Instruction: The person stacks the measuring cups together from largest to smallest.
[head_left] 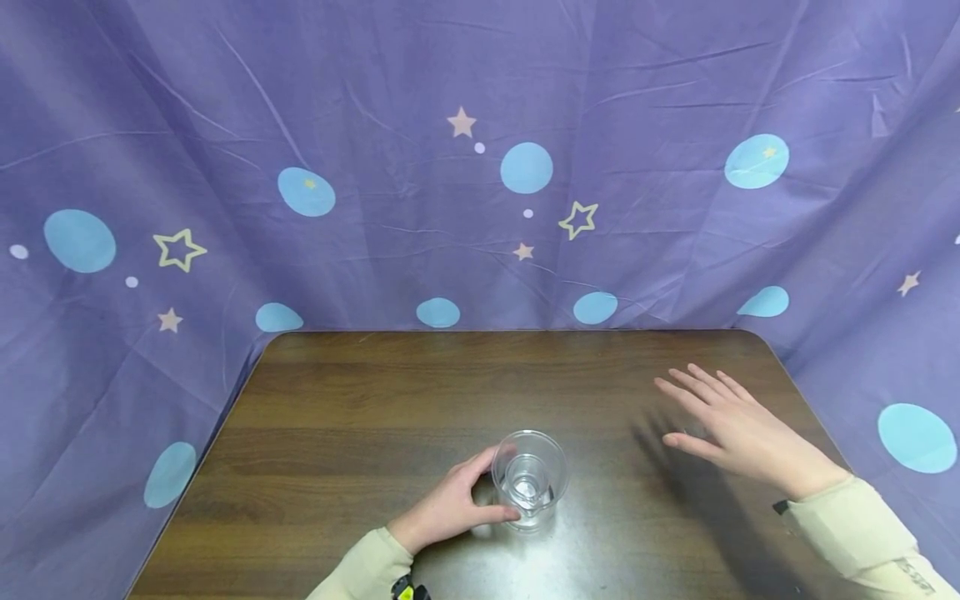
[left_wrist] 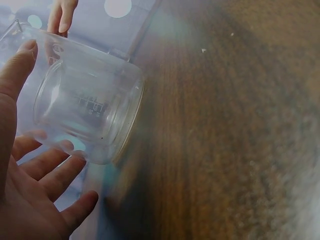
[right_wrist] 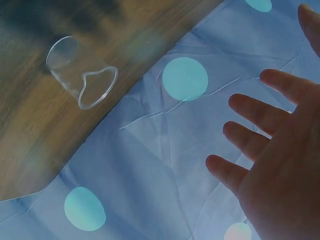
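A clear glass beaker [head_left: 553, 517] stands near the middle of the table, with a smaller clear vessel [head_left: 527, 477] nested inside it. My left hand [head_left: 457, 502] holds the large beaker from its left side, thumb toward the near side and fingers around the far side. The left wrist view shows white graduation marks on the glass. My right hand [head_left: 753, 433] hovers over the right side of the table, fingers spread, holding nothing. In the right wrist view another small clear beaker [right_wrist: 75, 82] is on the table, apart from that hand; in the head view the hand mostly hides it.
The brown wood-grain table [head_left: 360, 400] has rounded far corners. A purple curtain [head_left: 390, 150] with blue dots and stars hangs along its back and sides. Light sleeves [head_left: 851, 525] cover both forearms.
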